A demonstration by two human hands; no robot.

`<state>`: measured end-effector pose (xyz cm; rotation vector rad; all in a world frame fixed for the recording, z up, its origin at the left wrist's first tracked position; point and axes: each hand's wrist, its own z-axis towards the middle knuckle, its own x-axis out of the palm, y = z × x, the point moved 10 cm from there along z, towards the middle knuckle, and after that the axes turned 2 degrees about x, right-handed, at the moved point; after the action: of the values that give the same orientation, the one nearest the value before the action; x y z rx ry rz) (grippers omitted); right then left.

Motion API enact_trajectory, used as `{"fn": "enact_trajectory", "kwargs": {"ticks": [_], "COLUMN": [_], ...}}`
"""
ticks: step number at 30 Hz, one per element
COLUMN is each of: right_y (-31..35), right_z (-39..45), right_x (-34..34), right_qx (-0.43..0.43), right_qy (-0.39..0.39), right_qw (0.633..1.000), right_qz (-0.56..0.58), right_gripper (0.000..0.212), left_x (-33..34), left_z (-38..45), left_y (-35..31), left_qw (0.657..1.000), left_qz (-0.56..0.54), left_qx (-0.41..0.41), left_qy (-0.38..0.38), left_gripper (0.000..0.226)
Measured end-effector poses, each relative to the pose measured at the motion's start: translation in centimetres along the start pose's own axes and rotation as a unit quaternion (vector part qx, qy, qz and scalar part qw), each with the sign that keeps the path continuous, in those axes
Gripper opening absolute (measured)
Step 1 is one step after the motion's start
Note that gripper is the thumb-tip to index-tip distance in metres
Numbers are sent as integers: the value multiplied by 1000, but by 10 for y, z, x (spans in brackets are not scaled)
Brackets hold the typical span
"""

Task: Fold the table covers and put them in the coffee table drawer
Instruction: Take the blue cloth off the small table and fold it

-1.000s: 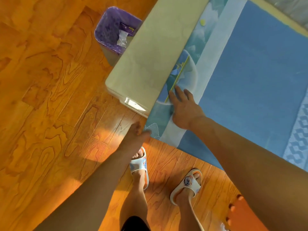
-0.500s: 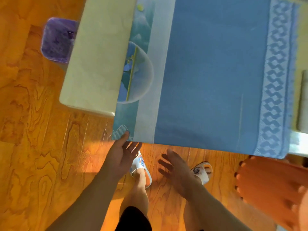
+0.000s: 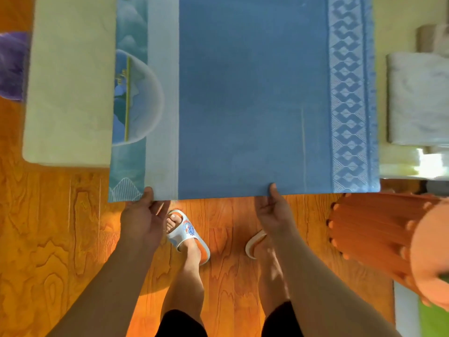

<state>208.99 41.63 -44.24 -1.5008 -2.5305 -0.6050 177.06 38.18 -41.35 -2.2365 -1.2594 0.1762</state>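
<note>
A blue table cover (image 3: pixel 252 93) with a patterned right border lies flat on the cream coffee table (image 3: pixel 70 93), its near edge hanging past the table's front. Under it a second, teal and pale cover (image 3: pixel 136 98) with a round picture shows at the left. My left hand (image 3: pixel 143 220) pinches the near edge at the left, thumb on top. My right hand (image 3: pixel 274 210) pinches the same edge nearer the middle, thumb on top. No drawer is visible.
An orange ribbed stool (image 3: pixel 379 239) stands at the right, close to my right arm. A purple waste bin (image 3: pixel 12 66) sits left of the table. A white marbled object (image 3: pixel 418 98) rests on the table's right end. My slippered feet stand on the wooden floor (image 3: pixel 48 239).
My right hand left the top of the covers, swung down past the edge and gripped it. My left hand shifted along the edge and closed on it. My view has squared up to the table.
</note>
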Motion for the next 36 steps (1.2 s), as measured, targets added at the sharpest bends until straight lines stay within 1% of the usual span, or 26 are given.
{"fn": "enact_trajectory", "kwargs": {"ticks": [2,4,7,9,11,12,13,14,16,18,21,24,26,28,29,33,34,36], "right_y": [50,99,161,192,215,223,230,235,247,256,256,254,259,270,275,277,272,261], "right_z": [6,11,17,20,24,23,23,23,28,31,33,31,24,7,-5,-69,-85,-118], "right_x": [-25,-50,-79,-94,-107,-111,-114,-117,-123,-121,-115,-110,-114,-115,-114,-100,-100,-98], "right_qx": [-38,-64,-72,-73,-75,-77,-77,-78,-82,-80,-56,-40,-40,-52,-58,-72,-72,-72], "right_qy": [-21,-61,-83,-101,-123,-130,-134,-135,-129,-112,-92,-75,-101,-147,-168,-226,-242,-264], "right_qw": [999,996,994,992,989,988,987,987,985,986,989,995,994,987,983,966,961,954], "right_qz": [10,13,12,23,32,33,38,50,79,91,97,60,4,-44,-55,-105,-108,-121], "right_gripper": [29,19,9,3,11,11,5,4,20,23,28,22,11,5,5,24,25,18], "left_x": [5,9,20,29,34,35,34,33,31,33,40,34,33,37,41,41,38,28], "left_z": [-2,-2,-2,-1,1,2,3,5,7,3,-6,-10,-15,-25,-34,-74,-83,-98], "left_y": [2,5,12,18,22,22,21,20,17,16,18,16,7,-6,-14,-54,-63,-80], "left_qw": [1000,999,995,992,989,987,986,985,984,985,988,988,987,987,987,987,987,988], "left_qz": [-6,-27,-87,-108,-115,-118,-121,-122,-114,-109,-103,-96,-84,-72,-66,-30,-27,-11], "left_qx": [8,13,18,23,25,28,33,39,53,63,63,51,49,49,50,47,41,23], "left_qy": [-7,-23,-49,-65,-88,-100,-110,-118,-127,-121,-99,-110,-126,-136,-138,-152,-154,-152], "left_gripper": [32,27,29,26,25,25,25,26,27,30,31,33,34,33,33,33,34,38]}}
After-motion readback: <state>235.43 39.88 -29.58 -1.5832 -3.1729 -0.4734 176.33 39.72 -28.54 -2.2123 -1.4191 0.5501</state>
